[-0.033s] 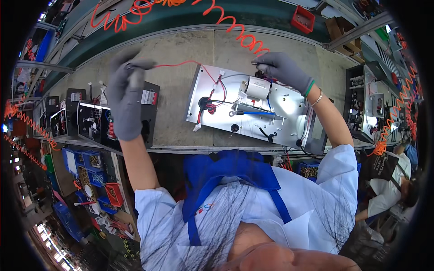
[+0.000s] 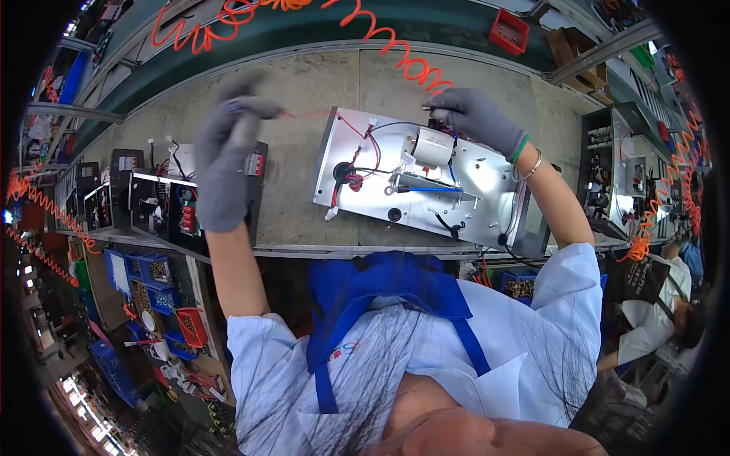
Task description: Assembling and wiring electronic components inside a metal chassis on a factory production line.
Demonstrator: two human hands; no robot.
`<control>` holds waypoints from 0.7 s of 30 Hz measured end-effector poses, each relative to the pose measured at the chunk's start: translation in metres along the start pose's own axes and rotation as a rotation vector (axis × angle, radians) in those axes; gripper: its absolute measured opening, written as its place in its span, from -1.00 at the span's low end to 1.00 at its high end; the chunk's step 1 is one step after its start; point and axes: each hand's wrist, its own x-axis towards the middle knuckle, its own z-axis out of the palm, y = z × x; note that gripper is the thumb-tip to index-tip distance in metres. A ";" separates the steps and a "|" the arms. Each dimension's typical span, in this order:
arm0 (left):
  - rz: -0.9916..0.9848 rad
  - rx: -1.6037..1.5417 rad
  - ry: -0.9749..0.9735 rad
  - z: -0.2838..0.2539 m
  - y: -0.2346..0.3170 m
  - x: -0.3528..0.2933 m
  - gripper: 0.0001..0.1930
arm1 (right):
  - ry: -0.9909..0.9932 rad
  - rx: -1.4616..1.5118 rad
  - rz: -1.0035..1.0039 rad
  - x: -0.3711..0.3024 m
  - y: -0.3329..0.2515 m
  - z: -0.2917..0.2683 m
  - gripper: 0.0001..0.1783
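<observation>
My left hand (image 2: 228, 152), in a grey glove and blurred by motion, pinches the end of a thin red wire (image 2: 310, 115). That wire runs to the upper left edge of a silvery metal panel (image 2: 304, 199)... The panel carries a white cylinder (image 2: 433, 147), a blue wire (image 2: 430, 190) and a coiled red-and-black wire bundle (image 2: 353, 181). My gloved right hand (image 2: 479, 118) is at the panel's far edge, just beyond the cylinder. Its fingertips close on something small and dark that I cannot make out.
Open black units (image 2: 163, 209) with wiring stand at the left of the bench, another unit (image 2: 614, 171) at the right. A coiled orange air hose (image 2: 414, 68) hangs over the far side. Parts bins (image 2: 156, 270) sit low left; a red tray (image 2: 509, 33) lies beyond the bench.
My left hand has shifted a little to the right, toward the panel, and the red wire's visible span is shorter and blurred. My right hand stays in place.
</observation>
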 end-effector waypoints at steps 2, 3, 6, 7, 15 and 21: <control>-0.378 -0.291 -0.321 0.026 0.002 0.005 -0.73 | -0.015 -0.051 -0.020 -0.001 -0.002 0.001 -0.72; -0.624 -0.360 -0.536 0.041 0.002 0.008 -0.72 | -0.023 -0.065 -0.021 -0.002 -0.001 0.000 -0.72; -0.670 -0.263 -0.475 0.108 -0.045 -0.003 -0.72 | -0.020 -0.085 -0.058 -0.006 -0.001 0.004 -0.73; -0.700 -0.300 -0.459 0.123 -0.059 -0.005 -0.72 | -0.009 -0.087 -0.070 -0.007 0.001 0.005 -0.73; -0.353 0.000 -0.615 0.155 -0.084 -0.005 -0.72 | -0.034 -0.425 -0.032 -0.013 -0.002 0.014 -0.81; -0.387 0.040 -0.662 0.164 -0.074 0.000 -0.75 | 0.021 -0.426 -0.001 -0.018 0.002 0.018 -0.83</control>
